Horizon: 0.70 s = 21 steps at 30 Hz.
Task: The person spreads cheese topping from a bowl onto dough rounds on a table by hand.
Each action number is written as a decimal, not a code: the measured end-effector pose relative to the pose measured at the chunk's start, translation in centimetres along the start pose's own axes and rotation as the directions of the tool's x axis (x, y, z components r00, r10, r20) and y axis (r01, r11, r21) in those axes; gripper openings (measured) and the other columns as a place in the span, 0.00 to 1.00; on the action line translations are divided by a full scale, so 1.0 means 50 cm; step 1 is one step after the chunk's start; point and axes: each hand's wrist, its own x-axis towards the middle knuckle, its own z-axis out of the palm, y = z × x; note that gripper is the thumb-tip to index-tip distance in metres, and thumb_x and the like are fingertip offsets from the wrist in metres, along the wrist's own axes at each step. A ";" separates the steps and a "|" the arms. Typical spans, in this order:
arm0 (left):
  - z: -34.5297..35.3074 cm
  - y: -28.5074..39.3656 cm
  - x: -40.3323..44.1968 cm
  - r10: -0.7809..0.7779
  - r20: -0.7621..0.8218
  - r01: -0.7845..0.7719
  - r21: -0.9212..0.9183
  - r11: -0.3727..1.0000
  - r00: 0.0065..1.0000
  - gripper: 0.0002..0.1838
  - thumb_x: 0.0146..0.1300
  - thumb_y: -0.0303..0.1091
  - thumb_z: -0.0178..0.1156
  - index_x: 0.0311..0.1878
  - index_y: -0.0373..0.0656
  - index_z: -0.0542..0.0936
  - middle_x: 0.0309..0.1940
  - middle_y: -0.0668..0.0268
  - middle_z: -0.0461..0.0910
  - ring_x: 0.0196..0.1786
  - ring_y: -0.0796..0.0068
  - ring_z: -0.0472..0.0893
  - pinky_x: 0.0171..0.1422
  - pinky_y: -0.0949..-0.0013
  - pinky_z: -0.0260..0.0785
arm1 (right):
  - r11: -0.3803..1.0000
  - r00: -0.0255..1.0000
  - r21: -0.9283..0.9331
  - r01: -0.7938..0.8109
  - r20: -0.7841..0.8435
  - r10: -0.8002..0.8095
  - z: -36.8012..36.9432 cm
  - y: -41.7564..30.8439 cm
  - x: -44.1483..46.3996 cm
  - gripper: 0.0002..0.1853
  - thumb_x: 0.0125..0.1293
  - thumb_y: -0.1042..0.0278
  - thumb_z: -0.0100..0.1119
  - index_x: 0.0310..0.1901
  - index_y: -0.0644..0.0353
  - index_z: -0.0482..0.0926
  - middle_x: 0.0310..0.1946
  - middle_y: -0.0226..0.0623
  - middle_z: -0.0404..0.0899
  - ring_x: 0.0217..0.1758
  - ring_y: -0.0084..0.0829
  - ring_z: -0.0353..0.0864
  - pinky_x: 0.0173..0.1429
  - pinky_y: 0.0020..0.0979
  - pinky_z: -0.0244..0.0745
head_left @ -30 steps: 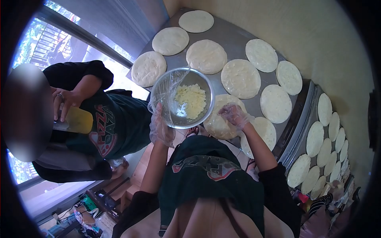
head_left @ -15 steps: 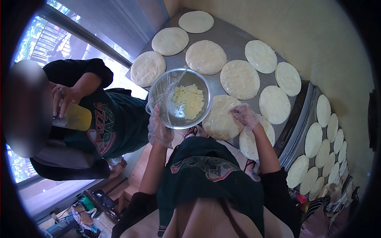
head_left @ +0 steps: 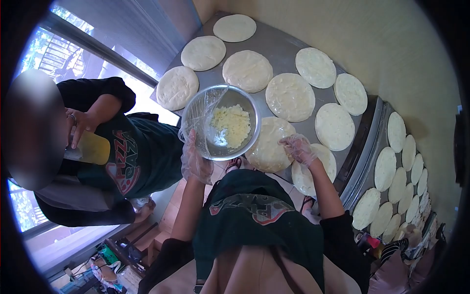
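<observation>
A metal bowl [head_left: 251,105] with pale yellow crumbly food [head_left: 232,125] inside is held at its near left edge by my left hand [head_left: 196,159], which wears a clear plastic glove. Clear plastic wrap [head_left: 199,115] covers the bowl's left part. My right hand [head_left: 298,149], also gloved, hovers over the right edge of a round dough base [head_left: 268,147], its fingers pinched together; what they hold, if anything, is too small to make out. Another base [head_left: 304,177] lies just below that hand, partly hidden by it.
Several more dough bases [head_left: 290,97] lie on the grey metal table [head_left: 274,41]. Further bases [head_left: 385,169] cover a second surface at the right. A co-worker in a dark apron [head_left: 152,152] stands at the left, holding a yellow container [head_left: 94,148]. Cluttered items sit at the lower left.
My right hand has shifted right from the middle of the dough base to its right edge. The view has moved slightly; my left hand still holds the bowl.
</observation>
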 end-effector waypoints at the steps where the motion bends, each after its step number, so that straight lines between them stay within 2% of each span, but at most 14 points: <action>1: -0.002 -0.002 0.003 -0.025 -0.017 0.024 -0.061 0.998 1.000 0.23 0.65 0.42 0.48 0.58 0.36 0.63 0.51 0.59 0.71 0.51 0.70 0.72 0.57 0.70 0.65 | 1.000 1.000 0.001 0.001 -0.002 -0.001 0.001 0.003 0.002 0.09 0.53 0.67 0.54 0.35 0.56 0.79 0.31 0.41 0.79 0.36 0.38 0.78 0.44 0.34 0.72; 2: 0.003 0.000 -0.002 -0.025 -0.014 0.024 -0.060 0.998 1.000 0.23 0.65 0.42 0.48 0.58 0.36 0.63 0.51 0.59 0.71 0.51 0.70 0.72 0.57 0.70 0.65 | 0.999 1.000 0.045 -0.018 0.019 0.017 -0.002 0.000 0.008 0.10 0.54 0.66 0.56 0.38 0.59 0.79 0.33 0.39 0.78 0.38 0.33 0.78 0.44 0.31 0.72; 3: 0.012 0.004 -0.010 0.021 0.007 -0.021 0.038 0.999 1.000 0.23 0.65 0.42 0.47 0.58 0.36 0.63 0.51 0.59 0.70 0.52 0.70 0.72 0.57 0.70 0.65 | 0.996 0.999 0.086 -0.036 0.039 0.033 -0.008 -0.002 0.015 0.13 0.55 0.65 0.58 0.40 0.62 0.78 0.35 0.37 0.78 0.39 0.28 0.78 0.43 0.27 0.71; 4: 0.019 0.005 -0.017 0.064 0.031 -0.068 0.134 0.989 0.997 0.23 0.66 0.42 0.47 0.58 0.36 0.63 0.51 0.59 0.70 0.52 0.70 0.72 0.58 0.70 0.64 | 0.996 0.999 0.085 -0.036 0.038 0.033 -0.015 -0.003 0.019 0.13 0.55 0.65 0.58 0.40 0.62 0.78 0.35 0.37 0.78 0.39 0.28 0.78 0.43 0.27 0.71; 6: 0.024 0.005 -0.018 0.030 0.019 -0.031 0.053 0.998 0.999 0.23 0.66 0.42 0.47 0.58 0.36 0.63 0.52 0.60 0.70 0.52 0.70 0.71 0.58 0.70 0.64 | 0.994 0.991 -0.019 -0.105 0.079 0.106 -0.062 -0.071 0.033 0.10 0.53 0.68 0.54 0.36 0.59 0.79 0.32 0.43 0.78 0.36 0.40 0.78 0.42 0.35 0.72; 7: 0.028 0.004 -0.019 -0.004 0.011 0.004 -0.027 1.000 1.000 0.24 0.66 0.42 0.47 0.58 0.35 0.63 0.52 0.60 0.70 0.53 0.70 0.71 0.58 0.70 0.63 | 0.994 0.991 -0.017 -0.106 0.080 0.107 -0.042 -0.042 0.040 0.10 0.53 0.68 0.54 0.36 0.59 0.79 0.32 0.43 0.78 0.36 0.40 0.78 0.42 0.35 0.72; 9: 0.040 0.005 -0.026 -0.003 -0.015 0.003 -0.020 1.000 1.000 0.24 0.66 0.42 0.47 0.58 0.35 0.63 0.52 0.60 0.70 0.52 0.70 0.71 0.58 0.70 0.63 | 0.961 0.997 0.275 0.028 -0.074 -0.008 0.018 0.032 0.055 0.09 0.53 0.68 0.54 0.35 0.60 0.79 0.31 0.43 0.78 0.35 0.40 0.78 0.41 0.35 0.73; 11: 0.042 0.008 -0.030 -0.001 -0.042 0.001 -0.015 1.000 0.999 0.24 0.66 0.42 0.47 0.58 0.35 0.63 0.52 0.59 0.70 0.52 0.70 0.71 0.58 0.70 0.63 | 0.975 0.999 0.221 0.023 -0.031 -0.017 0.008 0.024 0.063 0.09 0.52 0.69 0.55 0.35 0.60 0.79 0.31 0.43 0.79 0.35 0.39 0.78 0.41 0.34 0.73; 13: 0.039 0.010 -0.035 0.023 -0.068 -0.013 0.139 0.990 0.997 0.23 0.66 0.42 0.47 0.57 0.35 0.63 0.51 0.59 0.70 0.52 0.70 0.72 0.58 0.71 0.63 | 0.986 1.000 0.167 0.021 0.015 -0.024 -0.016 -0.006 0.071 0.09 0.51 0.69 0.55 0.34 0.61 0.79 0.31 0.43 0.79 0.35 0.39 0.79 0.41 0.34 0.73; 14: 0.041 0.010 -0.037 0.025 -0.070 -0.015 0.139 0.990 0.997 0.23 0.66 0.42 0.47 0.57 0.35 0.63 0.51 0.59 0.70 0.52 0.70 0.72 0.58 0.71 0.63 | 0.991 0.998 0.131 -0.036 0.050 0.030 -0.037 -0.031 0.075 0.10 0.51 0.69 0.55 0.35 0.61 0.79 0.31 0.44 0.79 0.35 0.39 0.79 0.42 0.34 0.73; 16: 0.045 0.010 -0.038 -0.022 -0.102 0.021 -0.013 1.000 0.995 0.23 0.66 0.42 0.47 0.57 0.35 0.63 0.52 0.59 0.71 0.52 0.69 0.72 0.58 0.70 0.64 | 0.992 0.993 0.091 -0.090 0.083 0.083 -0.040 -0.025 0.091 0.10 0.51 0.69 0.55 0.35 0.61 0.79 0.32 0.45 0.79 0.35 0.38 0.79 0.42 0.33 0.73; 17: 0.045 0.009 -0.036 -0.020 -0.104 0.019 -0.013 1.000 0.994 0.23 0.66 0.42 0.47 0.57 0.35 0.63 0.52 0.59 0.71 0.52 0.69 0.72 0.58 0.70 0.64 | 0.982 0.991 0.152 -0.115 0.089 0.102 -0.021 0.009 0.102 0.11 0.50 0.70 0.56 0.36 0.61 0.79 0.34 0.44 0.79 0.36 0.37 0.80 0.43 0.33 0.73; 19: 0.042 0.004 -0.033 0.001 -0.141 -0.007 -0.044 0.999 0.990 0.21 0.64 0.44 0.48 0.52 0.38 0.69 0.45 0.61 0.76 0.44 0.69 0.77 0.49 0.68 0.72 | 0.967 0.988 0.214 -0.138 0.097 0.120 -0.020 0.020 0.112 0.12 0.49 0.71 0.56 0.37 0.61 0.79 0.35 0.44 0.80 0.36 0.36 0.80 0.44 0.32 0.73; 21: 0.048 0.007 -0.039 0.001 -0.147 -0.007 -0.044 0.999 0.989 0.21 0.64 0.44 0.48 0.53 0.38 0.69 0.46 0.61 0.76 0.45 0.69 0.77 0.50 0.68 0.72 | 0.995 0.994 0.016 0.094 0.048 -0.095 -0.049 -0.016 0.114 0.13 0.48 0.73 0.56 0.38 0.61 0.79 0.34 0.42 0.80 0.36 0.34 0.80 0.44 0.31 0.74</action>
